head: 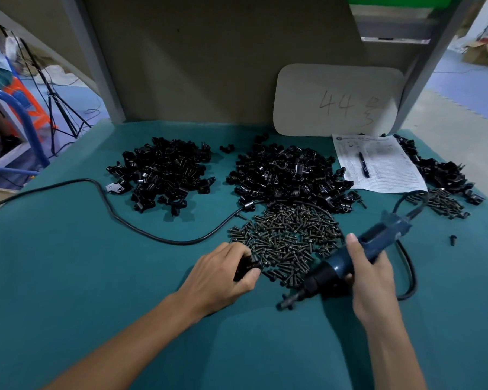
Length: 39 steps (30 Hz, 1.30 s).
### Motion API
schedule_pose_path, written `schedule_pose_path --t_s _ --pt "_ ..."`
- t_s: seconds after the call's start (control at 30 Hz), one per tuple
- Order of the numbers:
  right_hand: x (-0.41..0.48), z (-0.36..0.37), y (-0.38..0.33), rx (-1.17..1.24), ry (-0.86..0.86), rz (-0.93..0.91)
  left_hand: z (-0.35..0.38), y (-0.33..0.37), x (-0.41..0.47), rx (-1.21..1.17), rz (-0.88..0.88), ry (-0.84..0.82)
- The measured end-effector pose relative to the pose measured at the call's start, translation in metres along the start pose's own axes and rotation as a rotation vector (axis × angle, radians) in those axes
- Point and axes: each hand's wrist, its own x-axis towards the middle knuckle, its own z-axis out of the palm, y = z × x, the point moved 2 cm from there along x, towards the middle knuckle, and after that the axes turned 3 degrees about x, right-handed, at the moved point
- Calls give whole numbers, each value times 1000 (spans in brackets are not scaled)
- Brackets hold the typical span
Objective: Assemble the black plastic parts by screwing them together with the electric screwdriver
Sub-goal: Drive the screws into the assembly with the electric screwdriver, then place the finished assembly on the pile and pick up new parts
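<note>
My left hand [220,280] pinches a black part [248,266] at the screw pile's [288,235] edge. My right hand [372,280] wraps the screwdriver [331,267] just right of that, bit tip between both hands. Parts heaps [288,173] lie beyond.

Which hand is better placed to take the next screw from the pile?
Probably left. The left hand, holding a black part, lies at the edge of the screw pile; the right hand grips the electric screwdriver.
</note>
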Motion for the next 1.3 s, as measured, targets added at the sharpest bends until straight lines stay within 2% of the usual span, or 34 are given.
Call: schedule_pose_path --t_s 0.1,0.17,0.23,0.27,0.3,0.4,0.5,0.57,0.7,0.9,1.07,1.17,1.3 --pt "-8 1 -4 -252 -44 -50 -1 1 0 38 31 74" --pt "-15 -1 -7 -603 16 -108 1 1 0 71 79 136" --pt "-30 5 -16 -847 113 -309 1 0 -1 82 134 183" --pt "-40 13 -20 -838 91 -427 2 -1 -1 80 157 194" --pt "-50 24 -22 -794 -3 -489 2 -2 -1 75 176 198" --pt "-69 60 -13 -766 -400 -428 5 -4 -1 58 223 195" --pt "-67 80 -1 -845 -600 -397 7 -8 -2 44 235 218" --pt "-62 80 -1 -813 -590 -403 8 -11 -2 40 233 218" --pt "-50 61 -16 -798 -423 -473 11 -13 -1 41 238 167" --pt "-54 59 -7 -1113 -704 -611 13 -11 2 -1 282 166" --pt "-49 58 -4 -1177 -755 -620 14 -8 2 -54 275 128" --pt "-46 41 -8 -1141 -665 -625 14 -10 3 -43 273 107" --pt "-16 -31 -38 -1098 -256 -545 12 -12 3 12 143 120"
